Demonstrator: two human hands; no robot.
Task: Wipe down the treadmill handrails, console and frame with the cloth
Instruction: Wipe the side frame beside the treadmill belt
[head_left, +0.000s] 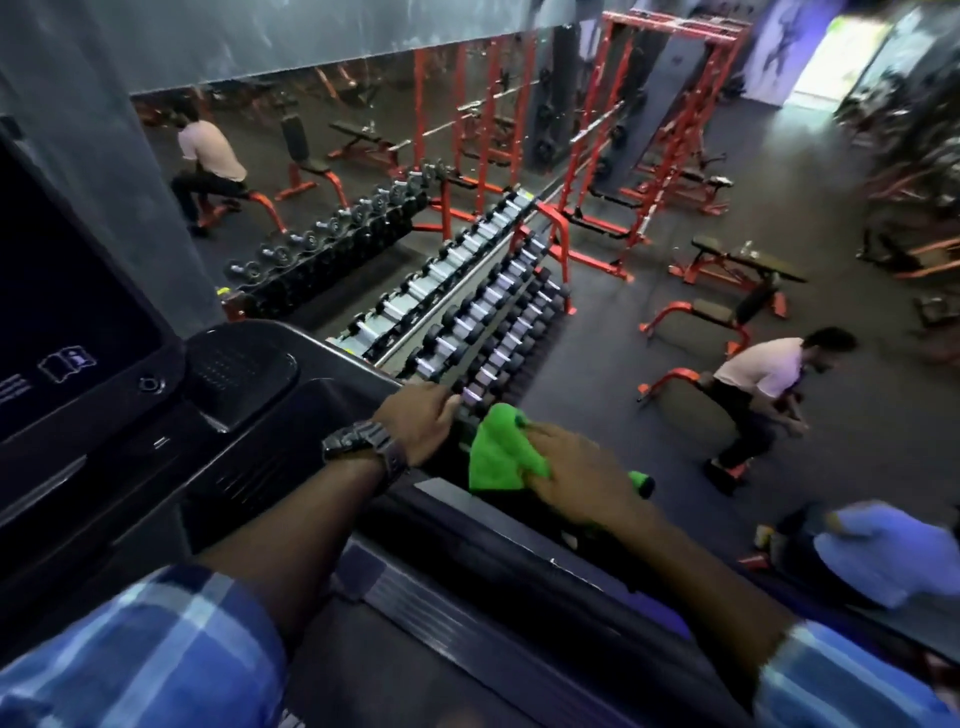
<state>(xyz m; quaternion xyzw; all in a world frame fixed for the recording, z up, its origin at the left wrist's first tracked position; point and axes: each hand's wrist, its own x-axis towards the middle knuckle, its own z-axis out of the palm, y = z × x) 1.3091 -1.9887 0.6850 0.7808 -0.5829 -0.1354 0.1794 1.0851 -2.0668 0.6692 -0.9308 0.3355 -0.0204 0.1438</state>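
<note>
The green cloth (501, 452) is bunched under the right hand (582, 478), pressed against the dark handrail (467, 519) that runs along the treadmill's right side, just beyond the console (234, 395). The right grip is clamped on the cloth, fingers spread over its folds, with a loose peak sticking up past the fingertips. The left hand (421, 421), a watch (363, 447) on its wrist, rests on the top of the rail near the console's right corner, fingers curled over the far edge; whether that grip is fully closed around the rail cannot be told. The cloth looks soft, light and limp, so it should mould to the rail's curve; wrapping the palm over a wadded middle, as here, seems the best hold, since the free corners will flap and could snag. The rail itself is stiff and fixed, probably smooth and a little slippery. On the dark screen (67, 312) there is a small booklet-style information symbol and a few lines of pale text, too small to read; no brand name is legible anywhere.
</note>
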